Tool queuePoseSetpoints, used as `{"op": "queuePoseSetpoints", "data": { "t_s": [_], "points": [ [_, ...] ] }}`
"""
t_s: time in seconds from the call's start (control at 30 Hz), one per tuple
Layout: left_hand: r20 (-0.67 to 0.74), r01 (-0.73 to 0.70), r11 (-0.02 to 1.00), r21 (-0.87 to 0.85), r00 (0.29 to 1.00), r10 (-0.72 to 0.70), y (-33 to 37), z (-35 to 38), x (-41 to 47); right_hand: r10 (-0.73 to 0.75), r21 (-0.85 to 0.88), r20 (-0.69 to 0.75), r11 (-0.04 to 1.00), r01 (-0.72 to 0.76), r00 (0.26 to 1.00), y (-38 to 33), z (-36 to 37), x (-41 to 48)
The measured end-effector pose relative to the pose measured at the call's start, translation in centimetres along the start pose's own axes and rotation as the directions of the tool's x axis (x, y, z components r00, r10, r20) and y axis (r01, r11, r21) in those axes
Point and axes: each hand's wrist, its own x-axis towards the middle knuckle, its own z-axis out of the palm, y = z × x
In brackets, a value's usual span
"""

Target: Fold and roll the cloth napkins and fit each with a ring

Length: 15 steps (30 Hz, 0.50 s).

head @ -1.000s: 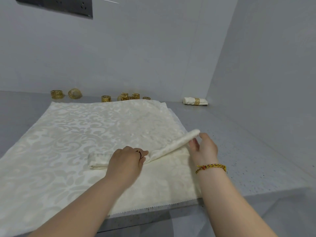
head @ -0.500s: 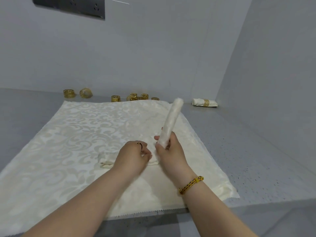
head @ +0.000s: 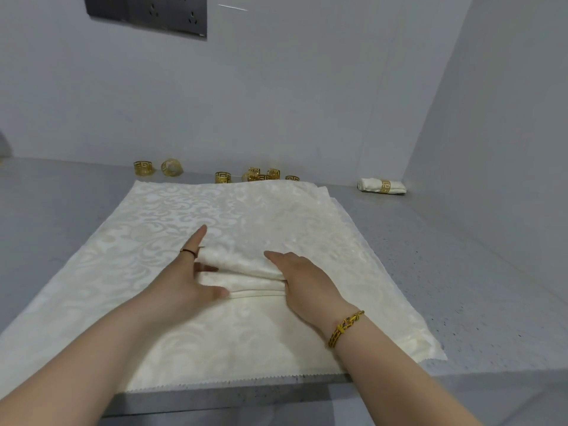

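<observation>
Flanking the folded napkin, left hand and right hand press it open-fingered.

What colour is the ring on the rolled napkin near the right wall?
The ring is gold with cut-out fretwork; head view.

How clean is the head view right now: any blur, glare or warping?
Head view: light is soft and even, no glare, only faint shadows by the left hand and right hand; layers of the folded napkin read sharp; wide-angle warping leans the side wall and stretches the counter; the gold rings at the back look small and soft.
</observation>
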Motion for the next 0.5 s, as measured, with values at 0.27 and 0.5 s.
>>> {"op": "queuePoseSetpoints", "data": {
  "t_s": [0.27,0.5],
  "points": [
    [-0.032,-0.325,0.922,0.212,0.94,0.339,0.9,-1.5,-0.7,-0.073,-0.357,0.068,0.929,0.093,0.995,-0.4,0.5,0.8],
    [0.184,-0.382,0.584,0.717,0.911,0.37,1.8,4.1,0.3,-0.119,-0.249,-0.011,0.962,0.112,0.993,0.1,0.7,0.7]
  ]
}}
